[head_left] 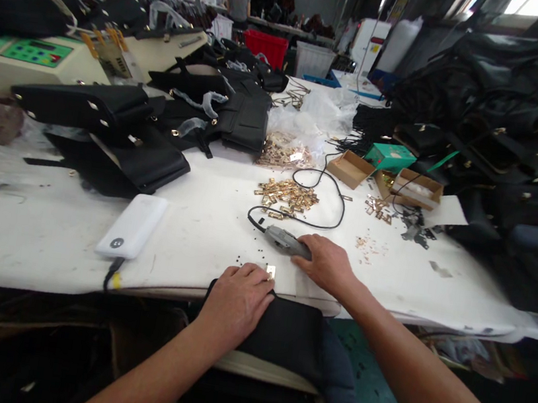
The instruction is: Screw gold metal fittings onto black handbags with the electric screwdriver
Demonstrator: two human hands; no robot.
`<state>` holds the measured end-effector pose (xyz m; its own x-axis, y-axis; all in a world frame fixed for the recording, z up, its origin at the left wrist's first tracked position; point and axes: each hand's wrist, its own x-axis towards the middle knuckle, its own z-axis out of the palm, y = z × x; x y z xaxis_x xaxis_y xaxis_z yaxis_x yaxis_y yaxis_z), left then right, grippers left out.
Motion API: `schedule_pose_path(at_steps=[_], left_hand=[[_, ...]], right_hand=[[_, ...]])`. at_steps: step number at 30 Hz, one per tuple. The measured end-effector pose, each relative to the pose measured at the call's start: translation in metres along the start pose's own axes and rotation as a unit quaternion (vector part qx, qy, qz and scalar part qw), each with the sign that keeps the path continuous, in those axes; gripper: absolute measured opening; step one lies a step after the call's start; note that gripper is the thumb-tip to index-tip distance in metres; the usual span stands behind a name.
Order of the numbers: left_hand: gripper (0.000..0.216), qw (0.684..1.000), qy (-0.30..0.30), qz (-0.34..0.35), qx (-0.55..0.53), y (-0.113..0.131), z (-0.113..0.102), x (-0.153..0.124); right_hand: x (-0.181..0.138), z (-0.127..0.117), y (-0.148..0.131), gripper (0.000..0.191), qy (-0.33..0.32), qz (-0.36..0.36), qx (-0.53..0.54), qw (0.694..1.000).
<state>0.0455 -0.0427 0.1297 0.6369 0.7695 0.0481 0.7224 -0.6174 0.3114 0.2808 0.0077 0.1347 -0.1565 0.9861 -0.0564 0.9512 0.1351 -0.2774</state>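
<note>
My left hand (pixel 236 302) lies on a black bag (pixel 287 337) at the near edge of the white table (pixel 194 238), its fingertips pressed on a small gold metal clasp (pixel 270 272). My right hand (pixel 326 263) is closed over the rear of a grey corded tool (pixel 284 239) that lies on the table just beyond the clasp. The tool's black cord (pixel 319 198) loops away across the table. A heap of gold metal fittings (pixel 285 197) sits behind the tool.
A white power bank (pixel 133 226) lies to the left with a cable. Black bags (pixel 128 135) are piled at the back left, small cardboard boxes (pixel 351 168) and a green box (pixel 389 156) at the right. Dark bags (pixel 509 128) fill the right side. People stand far back.
</note>
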Motion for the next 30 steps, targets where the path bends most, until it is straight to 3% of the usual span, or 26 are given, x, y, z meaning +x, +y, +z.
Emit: schedule_pose_path(at_steps=[4,6,8,12,14,15,17,20,24,30], left_hand=[[0.017,1.000,0.010,0.003,-0.006,0.001,0.001,-0.001],[0.016,1.000,0.012,0.002,-0.006,0.001,0.001,-0.001],[0.015,1.000,0.013,0.000,-0.004,0.001,0.002,-0.001],[0.015,1.000,0.013,0.002,0.003,0.000,0.004,-0.001],[0.014,1.000,0.013,0.001,0.005,0.000,0.004,-0.001],[0.013,1.000,0.012,0.001,0.005,0.000,0.003,-0.001],[0.013,1.000,0.011,0.001,0.006,0.001,0.002,-0.002],[0.013,1.000,0.008,-0.001,0.009,0.003,-0.001,-0.002],[0.013,1.000,0.003,-0.005,0.009,0.005,-0.003,-0.001],[0.014,1.000,0.001,-0.007,0.007,0.003,-0.003,-0.001]], right_hand=[[0.003,-0.017,0.001,0.026,0.011,0.025,0.147,0.989],[0.003,-0.028,0.000,0.031,0.005,0.054,0.302,0.952],[0.004,-0.036,-0.005,0.035,0.008,0.063,0.473,0.879],[0.012,-0.037,-0.026,0.032,0.069,0.045,0.716,0.693],[0.016,-0.034,-0.041,0.030,0.112,0.045,0.769,0.628],[0.019,-0.032,-0.048,0.030,0.137,0.048,0.778,0.611],[0.023,-0.028,-0.059,0.032,0.185,0.055,0.772,0.605],[0.026,-0.021,-0.071,0.036,0.223,0.067,0.739,0.632],[0.025,-0.008,-0.078,0.040,0.231,0.090,0.690,0.680],[0.021,0.011,-0.084,0.039,0.228,0.103,0.668,0.701]])
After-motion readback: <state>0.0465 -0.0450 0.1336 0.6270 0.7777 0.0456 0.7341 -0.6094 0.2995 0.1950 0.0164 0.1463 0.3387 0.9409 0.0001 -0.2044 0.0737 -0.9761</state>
